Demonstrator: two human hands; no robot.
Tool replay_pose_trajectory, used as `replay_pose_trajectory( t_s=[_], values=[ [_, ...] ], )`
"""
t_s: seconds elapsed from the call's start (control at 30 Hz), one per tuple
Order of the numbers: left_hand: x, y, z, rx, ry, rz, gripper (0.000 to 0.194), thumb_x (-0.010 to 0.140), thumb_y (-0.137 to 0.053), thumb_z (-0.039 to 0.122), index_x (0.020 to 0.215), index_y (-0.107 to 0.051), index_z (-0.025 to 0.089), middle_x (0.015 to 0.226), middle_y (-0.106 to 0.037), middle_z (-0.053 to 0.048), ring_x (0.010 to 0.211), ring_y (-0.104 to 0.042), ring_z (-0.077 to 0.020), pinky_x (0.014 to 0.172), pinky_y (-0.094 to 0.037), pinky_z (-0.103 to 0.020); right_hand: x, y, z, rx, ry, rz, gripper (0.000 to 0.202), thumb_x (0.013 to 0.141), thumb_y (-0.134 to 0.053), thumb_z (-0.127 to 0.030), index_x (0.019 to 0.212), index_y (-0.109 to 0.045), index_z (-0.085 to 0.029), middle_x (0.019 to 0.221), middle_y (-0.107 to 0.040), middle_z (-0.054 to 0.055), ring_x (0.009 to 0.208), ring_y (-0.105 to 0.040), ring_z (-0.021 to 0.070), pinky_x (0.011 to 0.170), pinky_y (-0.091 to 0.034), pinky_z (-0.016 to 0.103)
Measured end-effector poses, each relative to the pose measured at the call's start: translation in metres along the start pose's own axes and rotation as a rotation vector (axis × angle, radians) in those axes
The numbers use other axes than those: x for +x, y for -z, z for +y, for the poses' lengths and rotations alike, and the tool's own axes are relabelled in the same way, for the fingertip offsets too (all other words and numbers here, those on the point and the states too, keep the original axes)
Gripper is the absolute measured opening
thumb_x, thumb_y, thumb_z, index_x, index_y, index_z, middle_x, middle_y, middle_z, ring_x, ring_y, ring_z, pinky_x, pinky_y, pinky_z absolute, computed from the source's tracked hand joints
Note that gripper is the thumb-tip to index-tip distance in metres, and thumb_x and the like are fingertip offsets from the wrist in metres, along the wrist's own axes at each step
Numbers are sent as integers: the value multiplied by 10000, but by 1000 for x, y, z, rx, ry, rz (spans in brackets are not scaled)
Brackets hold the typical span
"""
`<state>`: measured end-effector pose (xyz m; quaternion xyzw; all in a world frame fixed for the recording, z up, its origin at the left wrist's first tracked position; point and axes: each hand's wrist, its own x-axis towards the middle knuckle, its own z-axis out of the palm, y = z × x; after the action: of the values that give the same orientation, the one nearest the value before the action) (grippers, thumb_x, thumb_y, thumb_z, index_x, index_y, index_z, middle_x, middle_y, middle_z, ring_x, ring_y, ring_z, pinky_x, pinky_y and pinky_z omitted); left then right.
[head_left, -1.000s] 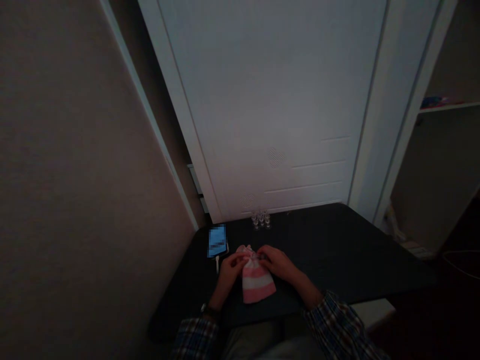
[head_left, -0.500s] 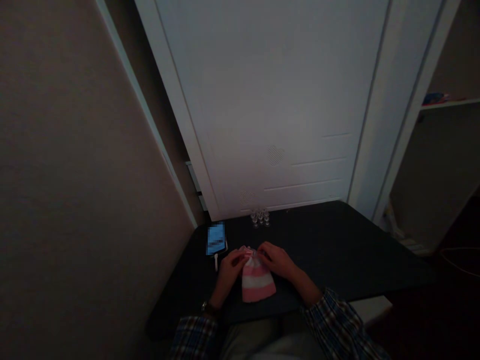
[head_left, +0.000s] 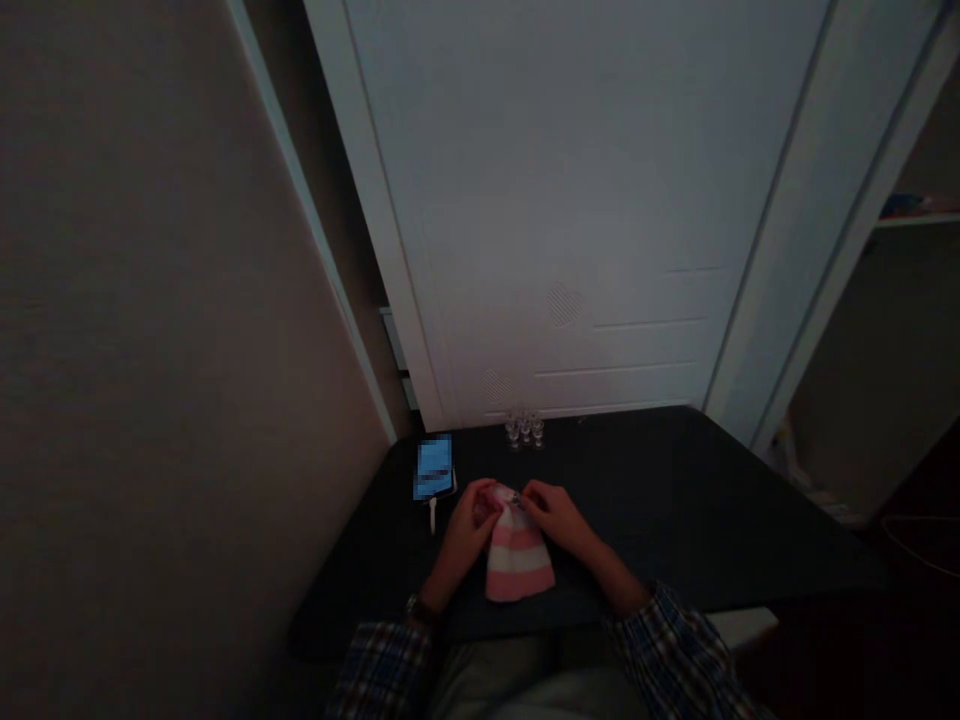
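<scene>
A pink-and-white striped cloth piece [head_left: 519, 562], gathered at its far end like a knit hat or small pouch, lies on the dark table in front of me. My left hand [head_left: 474, 520] has its fingers curled round the left side of the gathered end. At the right side of that end, my right hand [head_left: 553, 510] pinches with thumb and fingertips. A tiny dark, shiny spot shows by the right fingertips, too small to name. The wide striped end hangs loose toward me, outside both hands.
A phone [head_left: 433, 468] with a lit screen lies left of my hands, a white cable plug [head_left: 433, 515] at its near end. Several small clear glass-like pieces [head_left: 524, 428] stand at the back of the black table [head_left: 675, 500], against a white panel [head_left: 570, 200].
My left fingers have shifted up and round the gathered end, which has opened somewhat. The right hand has stayed nearly in place. The view has tilted slightly.
</scene>
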<state>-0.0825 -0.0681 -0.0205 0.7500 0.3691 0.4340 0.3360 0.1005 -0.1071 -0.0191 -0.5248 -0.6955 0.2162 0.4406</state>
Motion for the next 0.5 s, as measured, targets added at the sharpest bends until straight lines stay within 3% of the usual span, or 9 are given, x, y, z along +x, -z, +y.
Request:
replay_pose_trajectory(
  t_s=[0.2, 0.3, 0.5],
  values=[
    [-3, 2, 15, 100, -86, 12, 200, 784, -540, 281, 959, -602, 204, 906, -565, -39, 863, -548, -176, 775, -443, -303, -1, 1, 1, 87, -19, 5, 223, 843, -463, -329, 750, -567, -155, 612, -531, -26, 559, -480, 88, 509, -326, 180],
    [-3, 3, 28, 99, -53, 52, 214, 804, -510, 316, 954, -608, 200, 875, -575, -34, 798, -553, -167, 706, -453, -286, -1, 2, 1, 117, -25, 3, 233, 845, -459, -341, 757, -570, -156, 618, -528, -26, 549, -481, 84, 500, -332, 178],
    [-24, 38, 71, 164, -78, 256, 232, 828, -484, 328, 976, -602, 194, 898, -587, -36, 798, -557, -172, 689, -457, -285, 0, 2, -1, 187, -77, -16, 279, 842, -458, -399, 759, -568, -156, 576, -503, -32, 494, -461, 81, 455, -331, 178]
  ],
)
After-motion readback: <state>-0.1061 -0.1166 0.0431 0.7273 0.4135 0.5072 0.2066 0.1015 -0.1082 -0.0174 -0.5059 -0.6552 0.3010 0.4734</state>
